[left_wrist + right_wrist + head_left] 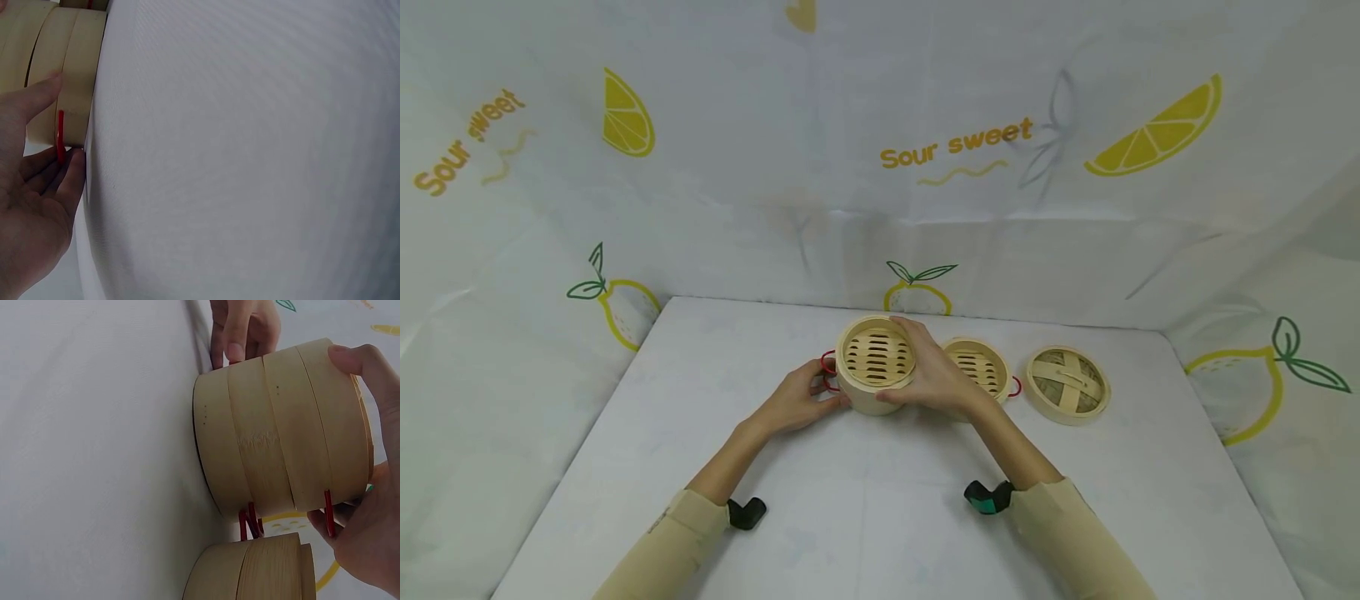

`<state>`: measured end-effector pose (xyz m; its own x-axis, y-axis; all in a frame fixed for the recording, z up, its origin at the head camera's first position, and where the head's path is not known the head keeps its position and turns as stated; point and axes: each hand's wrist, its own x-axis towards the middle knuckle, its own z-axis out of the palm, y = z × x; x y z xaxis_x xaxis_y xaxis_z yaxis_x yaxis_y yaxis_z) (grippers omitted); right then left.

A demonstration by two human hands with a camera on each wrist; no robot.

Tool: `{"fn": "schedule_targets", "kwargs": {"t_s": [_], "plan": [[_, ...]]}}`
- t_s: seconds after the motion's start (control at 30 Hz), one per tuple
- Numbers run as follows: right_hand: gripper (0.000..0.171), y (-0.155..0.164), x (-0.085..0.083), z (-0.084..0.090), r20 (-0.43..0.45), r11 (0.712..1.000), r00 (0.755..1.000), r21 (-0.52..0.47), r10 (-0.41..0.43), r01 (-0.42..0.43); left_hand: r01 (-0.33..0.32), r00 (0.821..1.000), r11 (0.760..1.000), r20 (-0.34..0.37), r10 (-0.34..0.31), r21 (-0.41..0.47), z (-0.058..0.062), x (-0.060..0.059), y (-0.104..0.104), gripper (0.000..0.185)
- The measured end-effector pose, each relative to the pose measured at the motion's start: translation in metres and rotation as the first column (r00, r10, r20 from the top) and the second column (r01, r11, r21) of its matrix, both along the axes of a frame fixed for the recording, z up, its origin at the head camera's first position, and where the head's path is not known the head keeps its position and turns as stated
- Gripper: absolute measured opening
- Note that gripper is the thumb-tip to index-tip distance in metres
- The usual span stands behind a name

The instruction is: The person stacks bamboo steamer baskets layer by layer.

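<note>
A stack of three bamboo steamer tiers stands mid-table, its slatted top uncovered. My right hand curls round the top tier, thumb on its rim and fingers by a red wire handle. From the other side my left hand holds the lower tiers, thumb on the wall and fingers by the red handle. In the right wrist view the left hand shows behind the stack.
A single steamer basket sits just right of the stack, partly behind my right hand. A woven bamboo lid lies farther right. The white table is walled by lemon-print cloth on three sides.
</note>
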<state>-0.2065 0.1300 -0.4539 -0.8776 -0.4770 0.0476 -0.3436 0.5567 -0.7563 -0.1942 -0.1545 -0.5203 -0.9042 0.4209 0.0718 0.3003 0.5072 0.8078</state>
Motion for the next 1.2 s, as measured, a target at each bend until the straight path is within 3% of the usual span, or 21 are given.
{"fn": "schedule_targets", "kwargs": {"t_s": [1.2], "plan": [[0.131,-0.0029,-0.0029,-0.0059,0.078,0.999,0.997,-0.032,-0.022,0.024,0.019,1.000,1.000,-0.018,-0.019,-0.025,-0.0008,-0.0021,-0.0014,0.070]]}}
